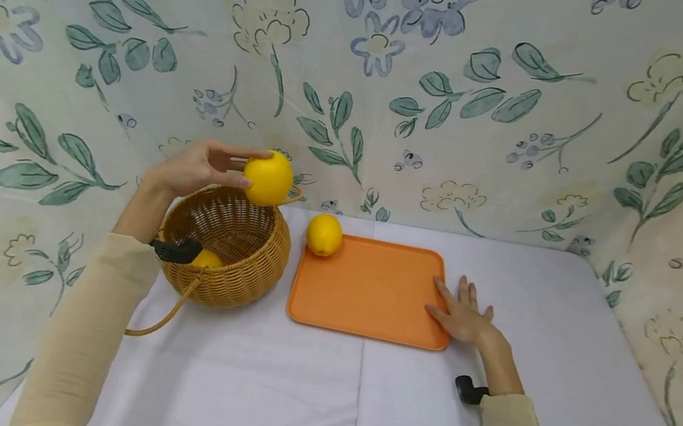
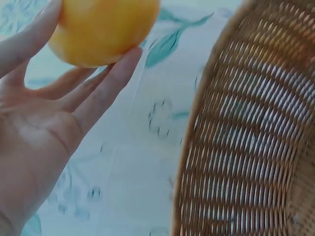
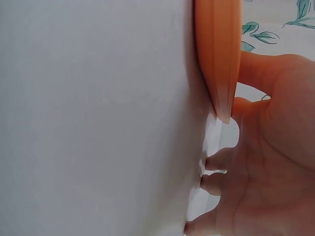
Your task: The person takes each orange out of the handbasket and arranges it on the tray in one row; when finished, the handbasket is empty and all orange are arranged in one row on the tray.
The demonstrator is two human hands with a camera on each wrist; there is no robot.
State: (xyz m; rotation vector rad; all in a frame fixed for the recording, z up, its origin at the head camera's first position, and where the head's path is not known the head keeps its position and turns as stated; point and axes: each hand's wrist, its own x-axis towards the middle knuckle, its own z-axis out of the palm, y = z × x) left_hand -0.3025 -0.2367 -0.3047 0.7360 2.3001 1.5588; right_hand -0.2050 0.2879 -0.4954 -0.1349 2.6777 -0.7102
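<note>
My left hand (image 1: 196,168) grips a round yellow orange (image 1: 267,178) between thumb and fingers, above the back rim of a wicker basket (image 1: 254,270). In the left wrist view the held orange (image 2: 106,29) is at the top, with the basket's woven wall (image 2: 231,142) to its right. Inside the basket lies another orange (image 1: 206,259), partly hidden by the wrist camera. A further orange (image 1: 324,234) sits on the back left corner of an orange tray (image 1: 370,291). My right hand (image 1: 463,317) rests with spread fingers at the tray's right edge, some fingertips on the tablecloth.
A white cloth (image 1: 232,377) covers the table. The basket's handle (image 1: 165,319) hangs down at its front left. Floral fabric (image 1: 382,140) stands behind the table and at its sides.
</note>
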